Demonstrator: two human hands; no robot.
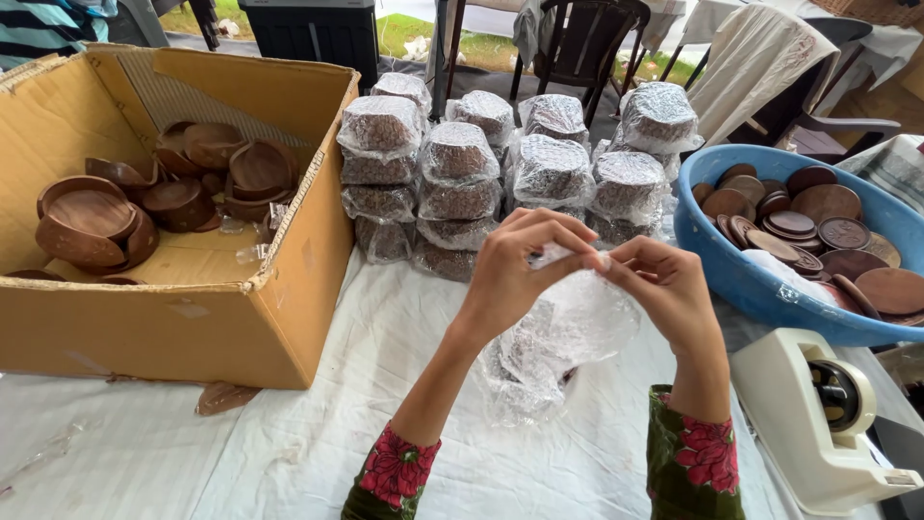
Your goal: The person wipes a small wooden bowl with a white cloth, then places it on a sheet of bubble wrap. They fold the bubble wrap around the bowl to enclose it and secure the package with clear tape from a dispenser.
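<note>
White cloth covers the worktop (318,433); beside the brown cardboard box (192,327), left hand (510,279) and right hand (664,289) pinch clear bubble wrap (558,347), best kept taut.

— where can a hand pass?
— across the bare white cloth (289,453) in front, between the cardboard box (192,327) on the left and the tape dispenser (818,424) on the right.
— and further back?
— stacked bubble-wrapped bundles (462,183) wall off the middle, just beside the box; the blue tub (741,279) of wooden lids closes the right. the raised sheet of bubble wrap (549,347) hangs over the centre.
</note>
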